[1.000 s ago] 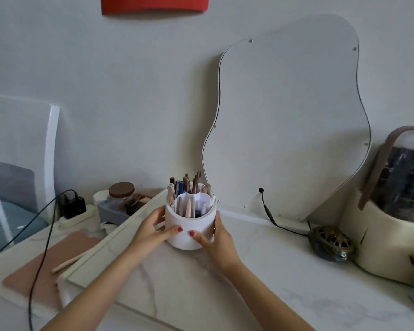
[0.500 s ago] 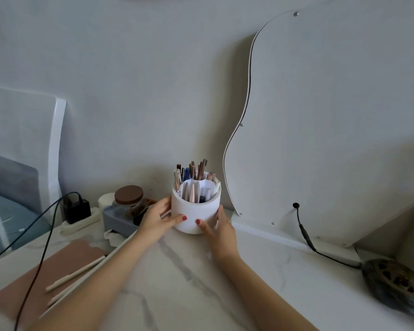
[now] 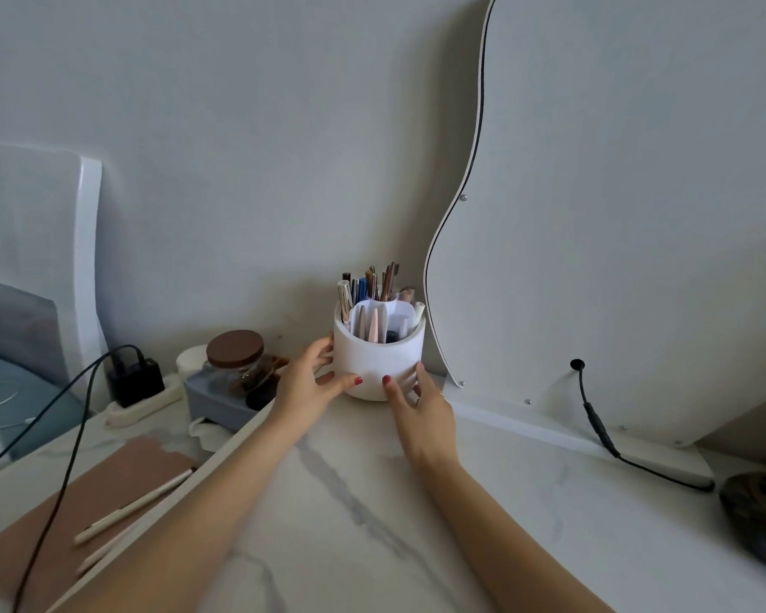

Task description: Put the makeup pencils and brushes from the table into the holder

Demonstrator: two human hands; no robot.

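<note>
Hands (image 3: pixel 304 382) (image 3: pixel 421 413) around upright holder (image 3: pixel 379 360)

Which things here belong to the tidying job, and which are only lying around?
For the job:
- white holder, gripped by left hand and right hand
- pencils and brushes standing in it

Just lying about:
- jar with brown lid
- black charger
- cable
- cream stick on brown pad

The white round holder (image 3: pixel 379 362) stands on the marble tabletop (image 3: pixel 372 502) — wavy mirror panel (image 3: pixel 615 214) just right, brown-lidded glass jar (image 3: pixel 234 362) left.
</note>
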